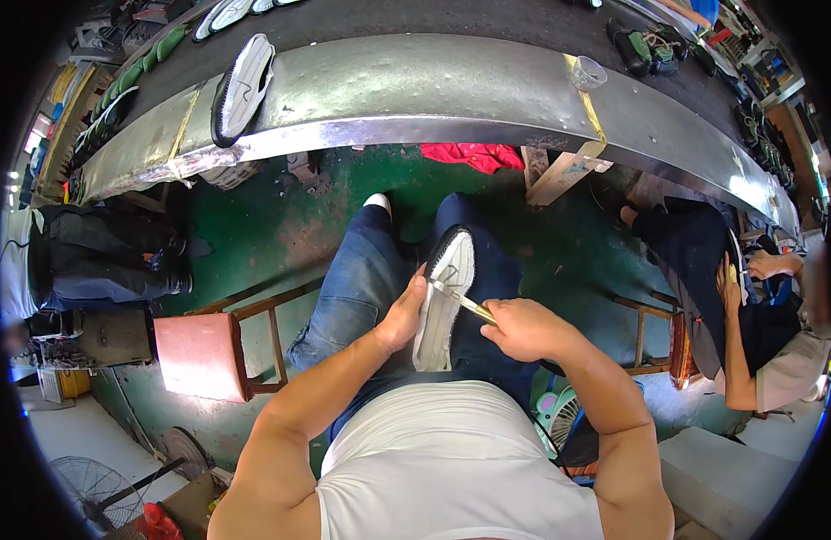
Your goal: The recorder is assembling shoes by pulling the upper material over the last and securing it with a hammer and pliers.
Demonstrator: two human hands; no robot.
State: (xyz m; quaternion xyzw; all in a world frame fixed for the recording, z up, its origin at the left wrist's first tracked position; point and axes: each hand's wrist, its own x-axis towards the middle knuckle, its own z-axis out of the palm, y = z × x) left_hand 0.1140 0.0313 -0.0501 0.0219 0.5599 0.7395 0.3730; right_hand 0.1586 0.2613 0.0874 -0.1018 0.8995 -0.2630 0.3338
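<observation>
A shoe upper [440, 328] rests over my lap with its pale, stitched underside facing up and a dark rim at the toe. My left hand [403, 313] grips its left side near the middle, thumb along the edge. In my right hand [530, 329] is a slim knife-like metal tool [467, 303], silver toward the tip and yellowish by the grip. Its tip touches the underside close to my left thumb. The tool's exact kind is hard to make out, and my fingers cover its handle.
A metal-edged bench [379, 76] with a dark belt curves across the front. On its edge lie another shoe upper [244, 90] and a clear plastic cup [587, 74]. Dark green shoes [647, 47] stand farther right. A stool [199, 356] is at left; a co-worker [775, 360] sits at right.
</observation>
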